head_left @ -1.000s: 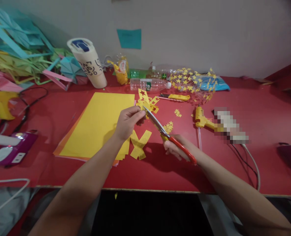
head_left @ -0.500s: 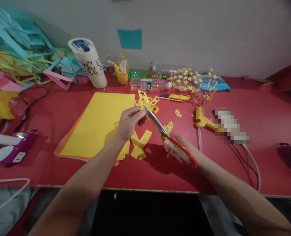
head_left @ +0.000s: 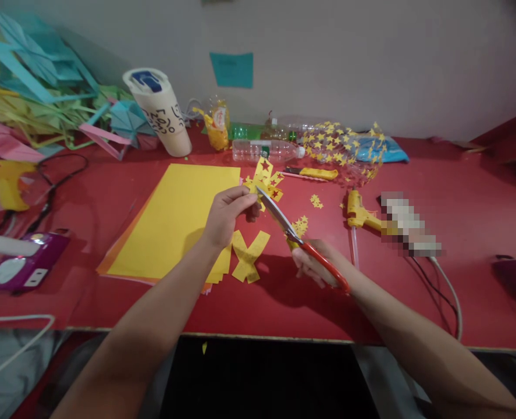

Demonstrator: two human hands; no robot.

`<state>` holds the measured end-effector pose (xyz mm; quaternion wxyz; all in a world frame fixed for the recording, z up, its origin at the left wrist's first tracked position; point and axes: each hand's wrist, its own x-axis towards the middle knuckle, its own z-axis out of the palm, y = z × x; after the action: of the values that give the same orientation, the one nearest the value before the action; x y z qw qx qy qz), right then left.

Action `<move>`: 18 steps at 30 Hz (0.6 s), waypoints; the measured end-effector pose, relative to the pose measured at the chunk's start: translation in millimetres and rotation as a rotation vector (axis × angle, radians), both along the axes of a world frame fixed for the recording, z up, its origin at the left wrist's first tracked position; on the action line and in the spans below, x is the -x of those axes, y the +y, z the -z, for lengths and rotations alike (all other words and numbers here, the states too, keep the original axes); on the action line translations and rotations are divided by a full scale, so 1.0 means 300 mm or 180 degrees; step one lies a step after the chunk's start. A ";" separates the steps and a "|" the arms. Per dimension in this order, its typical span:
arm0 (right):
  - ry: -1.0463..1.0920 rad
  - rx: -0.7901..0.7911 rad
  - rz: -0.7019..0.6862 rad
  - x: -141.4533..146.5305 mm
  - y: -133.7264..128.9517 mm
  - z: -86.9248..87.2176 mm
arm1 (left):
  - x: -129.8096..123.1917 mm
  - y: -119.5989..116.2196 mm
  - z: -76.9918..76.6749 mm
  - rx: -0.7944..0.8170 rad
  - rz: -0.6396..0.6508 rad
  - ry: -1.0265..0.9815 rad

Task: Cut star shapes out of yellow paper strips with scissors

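Note:
My left hand pinches a small piece of yellow paper above the table's middle. Red-handled scissors are gripped in my right hand, their blade tips at the paper beside my left fingertips. Behind the held piece lie yellow scraps with star-shaped holes. Two crossed yellow strips lie just below my left hand. Small cut stars sit beside the scissors, with a second little pile farther back. A stack of yellow sheets lies to the left.
Along the wall are a tall white cup, a clear bottle and a star-covered clear bottle. A yellow cutter lies before them. A yellow glue gun is at the right, a purple box at the left.
The held yellow paper has turned slightly at my left fingertips, and the scissor blades look closer together. The view has shifted a little.

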<state>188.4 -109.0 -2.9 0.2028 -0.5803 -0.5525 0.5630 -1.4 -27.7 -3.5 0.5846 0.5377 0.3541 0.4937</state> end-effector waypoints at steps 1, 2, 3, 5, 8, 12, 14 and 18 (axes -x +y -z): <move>0.0005 -0.0013 0.0010 0.000 0.000 0.000 | 0.000 0.001 -0.002 0.0009 -0.0035 -0.0027; 0.0012 -0.0031 0.0016 0.000 0.000 0.001 | 0.001 0.002 -0.004 0.0015 -0.0079 -0.0056; 0.0018 -0.0059 0.0021 0.000 0.000 0.001 | 0.001 0.003 -0.006 0.0020 -0.0120 -0.0086; 0.0003 -0.0082 0.0006 -0.001 0.001 0.001 | 0.001 0.006 -0.010 0.0019 -0.0203 -0.0160; 0.0023 -0.0114 -0.0033 -0.003 0.003 -0.002 | 0.002 0.009 -0.017 -0.0010 -0.0331 -0.0257; 0.0086 -0.0226 -0.0133 -0.010 0.004 -0.007 | 0.008 0.012 -0.020 -0.0099 -0.0345 -0.0150; 0.0009 -0.0269 -0.0183 -0.015 0.004 -0.008 | 0.012 0.015 -0.018 -0.0170 -0.0279 -0.0060; -0.0084 -0.0324 -0.0239 -0.023 0.003 -0.006 | 0.020 0.022 -0.013 -0.0214 -0.0241 0.0051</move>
<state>195.2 -108.0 -1.2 0.2035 -0.5554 -0.6044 0.5336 -7.4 -21.2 0.4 0.5442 0.5472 0.3620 0.5228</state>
